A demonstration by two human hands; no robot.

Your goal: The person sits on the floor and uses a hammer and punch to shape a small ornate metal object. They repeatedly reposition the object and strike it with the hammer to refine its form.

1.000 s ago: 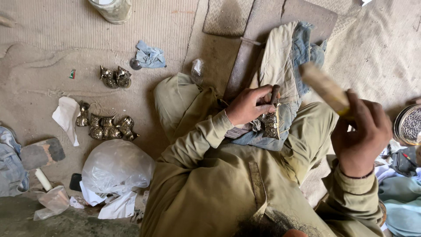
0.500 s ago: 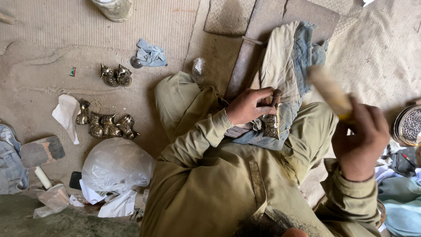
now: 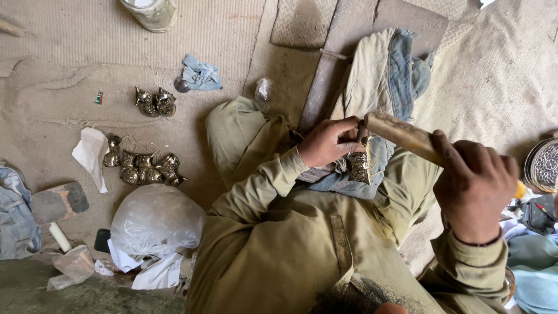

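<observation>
- The left hand [image 3: 328, 141] is down on the lap, fingers curled and closed around a small dark tool [image 3: 361, 132] that stands against the top of the brass piece [image 3: 358, 167].
- That brass piece is small, dull gold and darkened, its surface covered in raised ornament; it sits on a blue and grey cloth [image 3: 349, 180] across the person's knees, just below the left hand and touching it.
- The right hand [image 3: 474, 185] is up and to the right, fingers wrapped tight around the near end of a pale wooden mallet [image 3: 402, 134].
- The mallet is a worn, yellowish, roughly cylindrical stick; its far end meets the top of the dark tool right beside the left fingers.
- Whether the tool's tip bites into the brass cannot be told; the hand hides it.
- On the floor mat [image 3: 70, 58] to the left, a row of similar brass pieces [image 3: 142, 168] lies beside a white rag [image 3: 90, 156].
- Two more brass pieces [image 3: 154, 102] sit further up, near a crumpled blue cloth [image 3: 200, 74].
- A clear plastic bag [image 3: 156, 220] bulges near the left elbow, with white scraps under it.
- A round patterned metal dish [image 3: 543, 166] shows at the right edge, well apart from the work.
</observation>
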